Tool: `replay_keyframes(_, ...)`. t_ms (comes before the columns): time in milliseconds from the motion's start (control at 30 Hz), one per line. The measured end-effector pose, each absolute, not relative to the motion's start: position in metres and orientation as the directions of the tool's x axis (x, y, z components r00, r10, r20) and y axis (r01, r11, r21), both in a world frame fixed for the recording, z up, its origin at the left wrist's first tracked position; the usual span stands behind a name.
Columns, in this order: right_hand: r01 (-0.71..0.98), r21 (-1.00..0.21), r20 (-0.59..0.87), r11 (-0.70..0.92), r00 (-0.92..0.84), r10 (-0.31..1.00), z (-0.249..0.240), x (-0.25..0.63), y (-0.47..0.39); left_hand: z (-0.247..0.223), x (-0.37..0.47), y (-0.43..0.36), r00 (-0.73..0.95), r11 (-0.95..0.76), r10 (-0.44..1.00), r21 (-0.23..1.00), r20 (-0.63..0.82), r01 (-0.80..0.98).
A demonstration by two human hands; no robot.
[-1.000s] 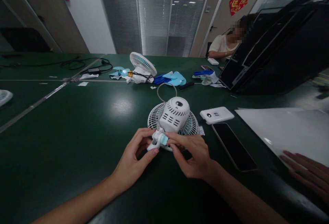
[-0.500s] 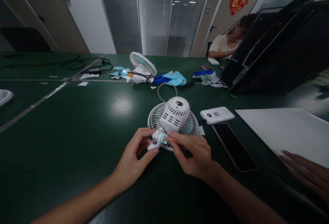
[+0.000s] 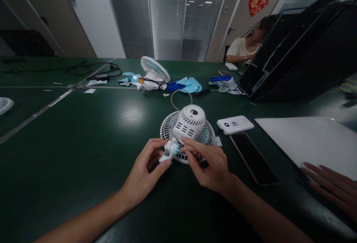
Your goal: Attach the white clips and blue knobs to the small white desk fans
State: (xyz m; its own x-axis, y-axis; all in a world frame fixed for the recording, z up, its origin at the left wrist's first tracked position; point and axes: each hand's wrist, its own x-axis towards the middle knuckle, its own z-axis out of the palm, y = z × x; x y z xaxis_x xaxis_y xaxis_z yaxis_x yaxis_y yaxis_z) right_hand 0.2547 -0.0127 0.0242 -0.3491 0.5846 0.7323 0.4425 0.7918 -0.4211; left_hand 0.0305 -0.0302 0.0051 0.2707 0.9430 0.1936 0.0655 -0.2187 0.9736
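A small white fan [image 3: 187,125] lies face down on the green table, its grille [image 3: 165,125] underneath and its vented motor housing on top. From the housing a white clip bracket [image 3: 167,153] with a light-blue knob [image 3: 176,149] sticks out towards me. My left hand [image 3: 149,166] grips this bracket between thumb and fingers. At the knob's right side, my right hand [image 3: 210,163] has its thumb and fingers drawn together in a pinch; the fingertips partly hide what they touch.
Right of the fan lie a white device [image 3: 235,124], a dark phone [image 3: 254,159] and a white board [image 3: 309,138], with another person's hand [image 3: 331,187] beside it. Behind stand a second fan [image 3: 153,73], gloves [image 3: 223,83] and a large black case [image 3: 301,57]. A person sits at the far side.
My right fingertips have shifted slightly on the knob, which shows more of its face now; the index finger is raised a little. My left hand keeps its hold on the bracket.
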Motion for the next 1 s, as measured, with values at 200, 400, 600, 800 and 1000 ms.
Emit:
replay_keyframes(200, 0.445, -0.422, 0.728, 0.79, -0.353, 0.587, 0.0244, 0.2545, -0.0141, 0.006, 0.0298, -0.0304, 0.275, -0.219, 0.943, 0.973, 0.19, 0.079)
replay_keyframes(400, 0.428, -0.334, 0.759, 0.84, -0.407, 0.509, 0.0233, 0.2518, -0.018, 0.006, 0.0315, -0.0305, 0.272, -0.216, 0.942, 0.975, 0.196, 0.046)
replay_keyframes(600, 0.438, -0.338, 0.786, 0.833, -0.356, 0.506, 0.0273, 0.2501, -0.0168, 0.0048, 0.0314, -0.0317, 0.265, -0.214, 0.945, 0.975, 0.193, 0.054)
replay_keyframes(800, 0.475, -0.395, 0.751, 0.786, -0.325, 0.574, 0.0255, 0.2542, -0.0126, 0.003, 0.03, -0.0304, 0.268, -0.216, 0.944, 0.975, 0.193, 0.057)
replay_keyframes(1000, 0.448, -0.402, 0.739, 0.798, -0.356, 0.572, 0.0218, 0.2518, -0.0164, 0.0064, 0.0311, -0.0305, 0.254, -0.223, 0.947, 0.972, 0.198, 0.072)
